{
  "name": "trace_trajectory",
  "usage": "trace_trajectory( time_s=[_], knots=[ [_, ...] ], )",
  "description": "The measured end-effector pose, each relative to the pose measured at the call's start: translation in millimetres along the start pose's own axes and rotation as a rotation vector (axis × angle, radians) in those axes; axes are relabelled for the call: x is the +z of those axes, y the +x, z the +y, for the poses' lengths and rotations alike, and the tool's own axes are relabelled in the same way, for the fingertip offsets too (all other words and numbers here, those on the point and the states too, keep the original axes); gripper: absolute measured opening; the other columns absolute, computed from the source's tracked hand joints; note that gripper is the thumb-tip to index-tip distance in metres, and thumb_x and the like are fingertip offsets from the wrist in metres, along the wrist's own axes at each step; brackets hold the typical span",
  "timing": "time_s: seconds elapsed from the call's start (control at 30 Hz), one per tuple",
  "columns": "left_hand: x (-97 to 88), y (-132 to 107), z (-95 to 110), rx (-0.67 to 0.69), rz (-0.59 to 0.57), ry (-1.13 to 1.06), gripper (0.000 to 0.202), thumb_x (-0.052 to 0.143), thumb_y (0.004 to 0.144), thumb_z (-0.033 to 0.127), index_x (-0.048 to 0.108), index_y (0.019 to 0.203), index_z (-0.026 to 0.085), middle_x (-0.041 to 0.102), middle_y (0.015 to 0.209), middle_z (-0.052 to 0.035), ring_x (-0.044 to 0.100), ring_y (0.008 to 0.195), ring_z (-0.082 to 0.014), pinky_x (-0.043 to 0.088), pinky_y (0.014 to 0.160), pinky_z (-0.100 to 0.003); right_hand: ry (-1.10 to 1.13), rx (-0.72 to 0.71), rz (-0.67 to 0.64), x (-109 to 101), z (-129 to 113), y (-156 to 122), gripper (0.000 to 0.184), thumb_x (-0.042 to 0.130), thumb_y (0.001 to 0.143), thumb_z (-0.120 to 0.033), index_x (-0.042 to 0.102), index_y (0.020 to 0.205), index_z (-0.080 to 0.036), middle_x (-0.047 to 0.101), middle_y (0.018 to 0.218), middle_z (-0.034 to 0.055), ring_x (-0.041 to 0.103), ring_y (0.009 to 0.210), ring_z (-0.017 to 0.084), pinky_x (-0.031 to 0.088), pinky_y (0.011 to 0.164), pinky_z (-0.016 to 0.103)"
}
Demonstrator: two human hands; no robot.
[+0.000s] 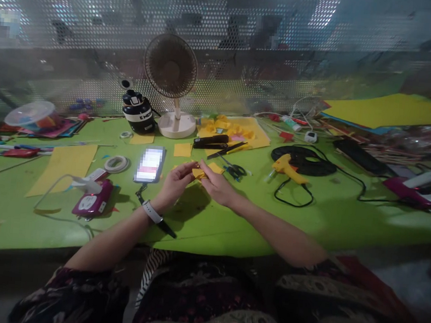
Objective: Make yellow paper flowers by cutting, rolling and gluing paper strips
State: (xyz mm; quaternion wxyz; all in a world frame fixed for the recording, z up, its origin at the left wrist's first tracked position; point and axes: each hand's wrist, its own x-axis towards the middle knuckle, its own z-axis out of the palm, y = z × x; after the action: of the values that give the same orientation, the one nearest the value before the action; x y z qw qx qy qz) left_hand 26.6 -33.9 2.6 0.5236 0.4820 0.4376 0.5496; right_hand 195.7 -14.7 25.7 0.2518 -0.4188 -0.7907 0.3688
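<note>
Left hand (pixel 176 181) and right hand (pixel 217 184) meeting above middle of green table (pixel 233 217) — fingers of both pinching small folded yellow paper piece (pixel 199 173) between them. Smartphone (pixel 150 164) lying just left of hands; scissors (pixel 233 169) and yellow glue gun (pixel 289 168) sitting rightward, toward far edge.

Your left grip (pixel 176 181) and right grip (pixel 218 184) meet fingertip to fingertip, both pinched closed with the fingers curled inward. Behind them, your bare left forearm (pixel 120 233) and right forearm (pixel 270 230) spread apart as they run back toward your body.
</note>
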Motion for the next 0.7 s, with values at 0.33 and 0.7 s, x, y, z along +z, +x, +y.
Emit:
trace_trajectory(
  time_s=[0.33,0.7],
  knots=[
    [-7.6,2.1,9.6,0.100,0.128,0.198,0.024,0.077,0.075,0.031,0.073,0.092,0.014,0.074,0.094,-0.0083,0.068,0.084,-0.0170,0.057,0.084,-0.037,0.122,-0.076,0.166,2.6,9.1,4.9,0.053,0.053,0.091,-0.023,0.050,0.143,-0.016,0.063,0.133,0.0171,0.065,0.115,0.026,0.050,0.099,0.045],
    [-4.3,-0.1,14.0,0.238,0.133,0.150,0.040,0.070,0.084,0.037,0.064,0.118,0.017,0.070,0.103,-0.0077,0.066,0.093,-0.0160,0.054,0.083,-0.031,0.587,0.086,0.251,0.2,29.7,24.6,0.032,0.064,0.080,-0.012,0.060,0.111,-0.016,0.072,0.089,0.0039,0.070,0.083,0.016,0.059,0.087,0.038]
  ],
)
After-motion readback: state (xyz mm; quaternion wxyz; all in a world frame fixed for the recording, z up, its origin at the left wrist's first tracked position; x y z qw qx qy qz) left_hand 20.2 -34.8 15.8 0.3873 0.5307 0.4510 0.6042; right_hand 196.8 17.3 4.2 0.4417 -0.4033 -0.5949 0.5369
